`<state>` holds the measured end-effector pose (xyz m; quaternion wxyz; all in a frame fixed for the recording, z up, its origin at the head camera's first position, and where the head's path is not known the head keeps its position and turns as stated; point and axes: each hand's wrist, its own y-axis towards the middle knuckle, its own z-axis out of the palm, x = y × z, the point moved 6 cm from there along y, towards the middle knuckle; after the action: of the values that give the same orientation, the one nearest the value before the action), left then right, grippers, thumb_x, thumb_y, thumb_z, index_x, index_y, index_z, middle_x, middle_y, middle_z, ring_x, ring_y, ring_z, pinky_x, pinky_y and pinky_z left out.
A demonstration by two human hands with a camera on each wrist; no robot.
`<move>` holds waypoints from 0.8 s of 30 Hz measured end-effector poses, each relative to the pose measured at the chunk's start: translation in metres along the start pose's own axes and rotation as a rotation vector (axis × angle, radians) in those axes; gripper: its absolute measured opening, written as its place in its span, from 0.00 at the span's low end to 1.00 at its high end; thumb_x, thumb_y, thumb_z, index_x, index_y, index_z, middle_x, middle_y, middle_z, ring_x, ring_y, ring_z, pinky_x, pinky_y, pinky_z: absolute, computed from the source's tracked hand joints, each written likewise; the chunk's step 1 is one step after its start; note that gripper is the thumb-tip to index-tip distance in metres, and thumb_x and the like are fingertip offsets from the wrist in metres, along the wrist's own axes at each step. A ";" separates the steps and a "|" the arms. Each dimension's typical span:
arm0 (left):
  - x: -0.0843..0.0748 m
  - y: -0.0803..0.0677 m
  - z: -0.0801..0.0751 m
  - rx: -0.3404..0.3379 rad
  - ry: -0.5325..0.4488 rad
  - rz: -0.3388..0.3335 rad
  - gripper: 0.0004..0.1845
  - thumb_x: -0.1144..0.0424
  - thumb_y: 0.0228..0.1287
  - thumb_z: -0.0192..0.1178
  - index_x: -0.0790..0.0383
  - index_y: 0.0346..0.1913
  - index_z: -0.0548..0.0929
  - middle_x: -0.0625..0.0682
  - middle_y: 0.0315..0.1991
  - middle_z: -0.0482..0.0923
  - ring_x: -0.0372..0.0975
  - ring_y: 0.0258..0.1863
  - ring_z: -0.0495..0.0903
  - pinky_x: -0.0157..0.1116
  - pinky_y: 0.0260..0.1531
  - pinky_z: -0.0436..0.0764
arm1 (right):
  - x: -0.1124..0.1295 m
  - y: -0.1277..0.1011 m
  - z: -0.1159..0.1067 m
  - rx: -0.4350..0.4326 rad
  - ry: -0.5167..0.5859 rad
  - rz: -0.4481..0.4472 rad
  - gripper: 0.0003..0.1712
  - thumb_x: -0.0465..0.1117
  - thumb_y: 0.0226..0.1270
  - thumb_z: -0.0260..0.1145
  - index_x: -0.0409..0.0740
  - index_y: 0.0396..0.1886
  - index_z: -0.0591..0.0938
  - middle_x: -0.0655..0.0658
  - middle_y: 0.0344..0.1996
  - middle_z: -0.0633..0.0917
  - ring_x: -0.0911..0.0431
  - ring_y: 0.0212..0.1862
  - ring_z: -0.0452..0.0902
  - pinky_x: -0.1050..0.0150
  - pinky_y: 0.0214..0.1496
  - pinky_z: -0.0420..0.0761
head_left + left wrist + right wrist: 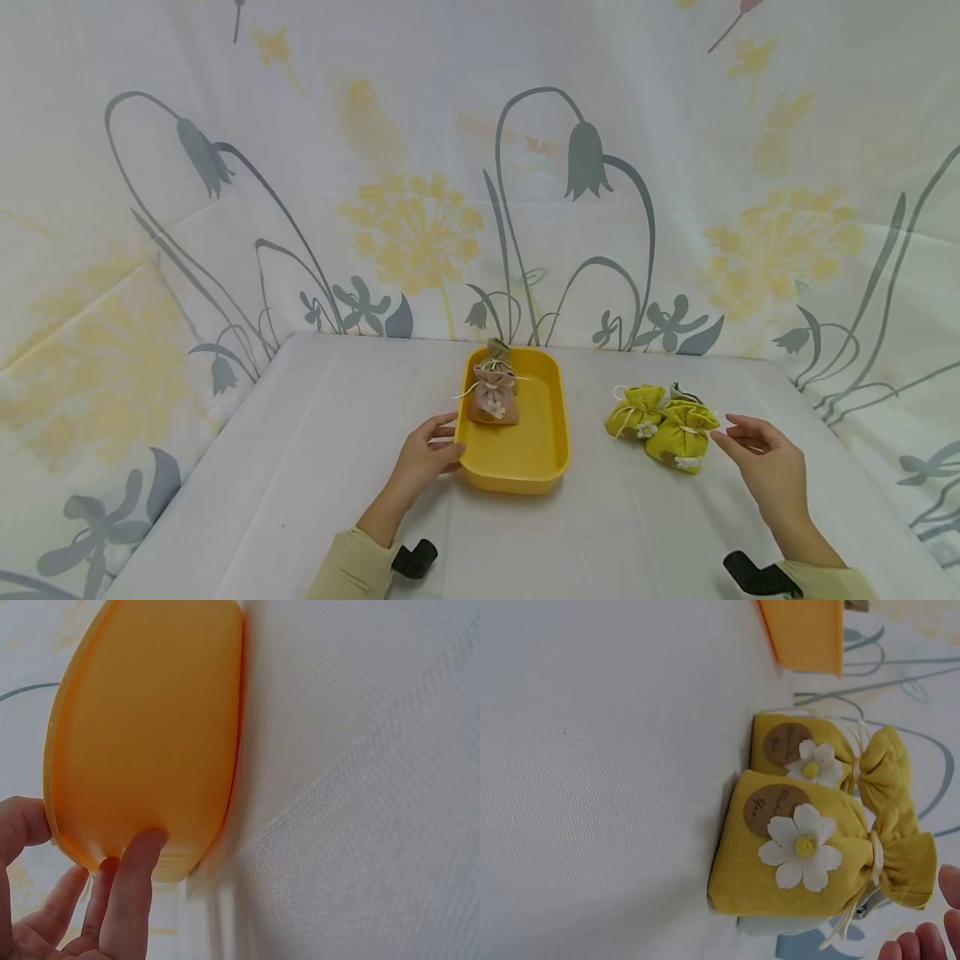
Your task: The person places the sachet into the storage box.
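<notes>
A yellow tray (525, 454) lies in the middle of the white table. In it stands a pink pouch (493, 402) with a tan pouch (498, 352) behind it. My left hand (444, 440) holds the tray's near left corner; in the left wrist view the thumb sits at the rim of the tray (150, 735) and the fingers (135, 885) press its outer wall. Two yellow-green pouches (636, 410) (681, 435) with white flowers lie right of the tray. My right hand (731, 433) hovers open just right of the nearer pouch (802, 851), its fingertips (922, 943) apart from it.
A pale pouch (682, 390) peeks out behind the yellow-green ones. A flower-printed cloth (420, 208) hangs behind the table and down both sides. The table (315, 417) is covered in white fabric.
</notes>
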<state>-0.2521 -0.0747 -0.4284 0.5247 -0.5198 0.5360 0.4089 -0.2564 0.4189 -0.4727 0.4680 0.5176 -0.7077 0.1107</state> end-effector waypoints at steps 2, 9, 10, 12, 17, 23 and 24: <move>0.002 0.001 -0.001 0.000 -0.002 0.003 0.27 0.72 0.60 0.59 0.70 0.63 0.67 0.66 0.52 0.70 0.50 0.46 0.77 0.42 0.39 0.82 | -0.012 0.007 0.005 0.032 0.015 0.013 0.32 0.56 0.51 0.71 0.46 0.53 0.79 0.53 0.36 0.80 0.68 0.36 0.74 0.77 0.27 0.76; 0.028 0.019 -0.004 -0.004 -0.017 -0.008 0.28 0.70 0.60 0.60 0.65 0.64 0.67 0.64 0.54 0.71 0.49 0.46 0.78 0.40 0.37 0.83 | 0.003 0.003 0.015 0.237 0.041 0.106 0.40 0.60 0.52 0.69 0.41 0.59 0.73 0.54 0.40 0.78 0.71 0.37 0.70 0.75 0.27 0.76; 0.030 0.019 -0.004 -0.005 -0.021 -0.006 0.28 0.70 0.60 0.60 0.65 0.65 0.67 0.64 0.54 0.71 0.49 0.47 0.78 0.40 0.37 0.83 | 0.001 0.005 0.018 0.247 0.029 0.107 0.40 0.61 0.52 0.69 0.41 0.59 0.73 0.52 0.42 0.78 0.71 0.37 0.70 0.76 0.29 0.76; 0.032 0.021 -0.004 -0.006 -0.022 -0.003 0.29 0.70 0.60 0.60 0.65 0.65 0.67 0.64 0.54 0.71 0.49 0.47 0.78 0.40 0.37 0.83 | -0.007 0.008 0.024 0.244 0.006 0.113 0.41 0.62 0.51 0.68 0.41 0.58 0.74 0.51 0.43 0.79 0.72 0.37 0.70 0.76 0.30 0.76; 0.032 0.021 -0.003 -0.005 -0.024 0.005 0.29 0.69 0.60 0.61 0.65 0.64 0.67 0.64 0.54 0.71 0.49 0.46 0.78 0.40 0.37 0.83 | -0.004 0.009 0.028 0.258 -0.001 0.137 0.39 0.62 0.51 0.68 0.39 0.54 0.75 0.49 0.42 0.80 0.66 0.39 0.74 0.71 0.35 0.78; 0.031 0.021 -0.002 -0.001 -0.017 0.010 0.28 0.69 0.60 0.61 0.66 0.64 0.68 0.65 0.53 0.71 0.48 0.46 0.78 0.39 0.37 0.83 | 0.028 -0.002 0.022 0.344 0.046 0.204 0.43 0.60 0.52 0.69 0.33 0.59 0.72 0.45 0.45 0.79 0.55 0.44 0.74 0.60 0.36 0.80; 0.032 0.021 -0.002 -0.002 -0.015 0.008 0.28 0.69 0.60 0.61 0.66 0.64 0.68 0.65 0.53 0.71 0.48 0.46 0.78 0.39 0.37 0.83 | 0.030 -0.002 0.022 0.351 0.052 0.200 0.43 0.60 0.52 0.69 0.33 0.58 0.73 0.47 0.44 0.79 0.58 0.43 0.74 0.61 0.34 0.80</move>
<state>-0.2701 -0.0779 -0.4618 0.5266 -0.5150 0.5339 0.4153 -0.2673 0.3852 -0.4619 0.3756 0.5154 -0.7130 0.2915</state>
